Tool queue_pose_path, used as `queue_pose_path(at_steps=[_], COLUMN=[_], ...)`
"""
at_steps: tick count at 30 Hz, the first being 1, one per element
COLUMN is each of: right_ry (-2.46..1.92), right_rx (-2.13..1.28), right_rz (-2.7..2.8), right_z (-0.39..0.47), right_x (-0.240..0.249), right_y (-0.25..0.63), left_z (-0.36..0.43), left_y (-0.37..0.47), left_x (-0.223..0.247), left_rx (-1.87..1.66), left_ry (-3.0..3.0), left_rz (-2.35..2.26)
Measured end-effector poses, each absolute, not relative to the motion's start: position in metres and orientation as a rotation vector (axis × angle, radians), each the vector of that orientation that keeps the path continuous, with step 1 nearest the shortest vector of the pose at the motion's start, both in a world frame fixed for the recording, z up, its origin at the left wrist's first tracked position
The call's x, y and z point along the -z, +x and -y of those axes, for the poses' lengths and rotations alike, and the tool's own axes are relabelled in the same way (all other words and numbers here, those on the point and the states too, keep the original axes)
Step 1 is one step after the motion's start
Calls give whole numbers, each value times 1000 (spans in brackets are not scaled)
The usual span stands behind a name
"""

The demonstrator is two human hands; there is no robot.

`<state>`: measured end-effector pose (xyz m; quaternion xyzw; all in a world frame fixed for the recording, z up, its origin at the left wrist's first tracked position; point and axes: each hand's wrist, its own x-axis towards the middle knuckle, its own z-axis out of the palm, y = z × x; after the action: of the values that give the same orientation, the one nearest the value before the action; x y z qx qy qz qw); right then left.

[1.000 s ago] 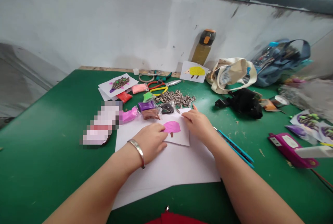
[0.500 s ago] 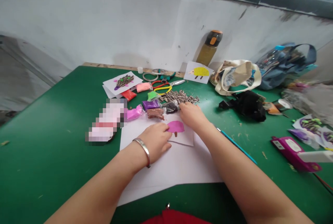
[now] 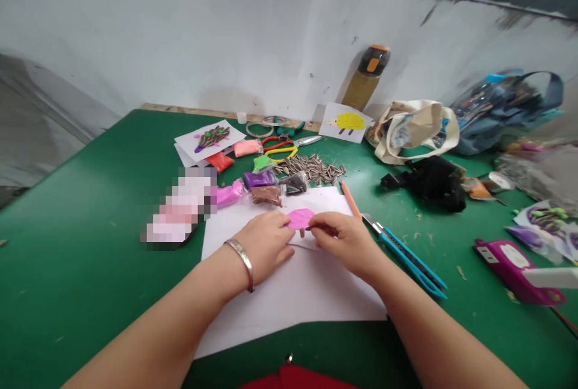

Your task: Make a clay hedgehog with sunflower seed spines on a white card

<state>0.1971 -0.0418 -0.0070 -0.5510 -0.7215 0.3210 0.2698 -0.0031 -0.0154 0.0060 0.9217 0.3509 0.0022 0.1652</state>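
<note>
Pink clay shape: the flat oval (image 3: 300, 218) lies on a small white card (image 3: 298, 241) between the two hands, a stubby brown leg (image 3: 302, 233) below it.
Left hand: this hand (image 3: 264, 241) lies palm down over the card's left side, fingers loosely extended, tips at the oval's left edge, thumb apart; it grips nothing that I can see. A silver bracelet (image 3: 242, 262) circles the wrist.
Right hand: the other hand (image 3: 345, 241) is at the oval's right edge, thumb and forefinger nearly together on a dark sliver (image 3: 309, 228), too small for me to identify surely. The other fingers curl in.
White paper: a large sheet (image 3: 289, 311) spreads under the card and both hands.
Clay packets: just past the paper sit brown (image 3: 266, 195), purple (image 3: 259, 179), black (image 3: 294, 183), and green (image 3: 263, 164) ones, with a pink packet (image 3: 229, 194) to the left.
Striped seeds: a loose heap (image 3: 311, 169) lies behind the black packet, with scissors (image 3: 308, 141) beyond it.
Cutter: a teal-handled one (image 3: 413, 262) lies to the right of the paper, near an orange stick (image 3: 351, 199).
Finished-looking cards: a yellow hedgehog picture (image 3: 345, 123) leans near the wall before a bottle (image 3: 365, 79); a seed-covered one (image 3: 212, 139) lies at the back left.
Green table: its top (image 3: 90, 214) also bears a cream bag (image 3: 383, 147), a black cloth bundle (image 3: 431, 184) and a magenta device (image 3: 515, 268) on the right.
</note>
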Motion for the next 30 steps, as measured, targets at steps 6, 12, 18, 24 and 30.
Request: queue_pose_path(at_steps=[6, 12, 18, 24, 30], right_ry=[-1420, -1424, -1445, -1401, -1461], right_rx=[-944, -901, -836, -803, -841], right_rz=[1961, 2019, 2070, 2112, 2060], right_z=[38, 39, 38, 38, 37], right_x=[18, 21, 22, 22, 22], right_y=[195, 195, 192, 192, 195], left_z=[15, 15, 15, 15, 16], left_y=[-2, -2, -1, -1, -1], left_x=[-6, -6, -7, -8, -8], left_rx=[5, 5, -17, 15, -12], left_ry=[2606, 2599, 2607, 2605, 2615], left_rz=[-1000, -1009, -1011, -1015, -1005])
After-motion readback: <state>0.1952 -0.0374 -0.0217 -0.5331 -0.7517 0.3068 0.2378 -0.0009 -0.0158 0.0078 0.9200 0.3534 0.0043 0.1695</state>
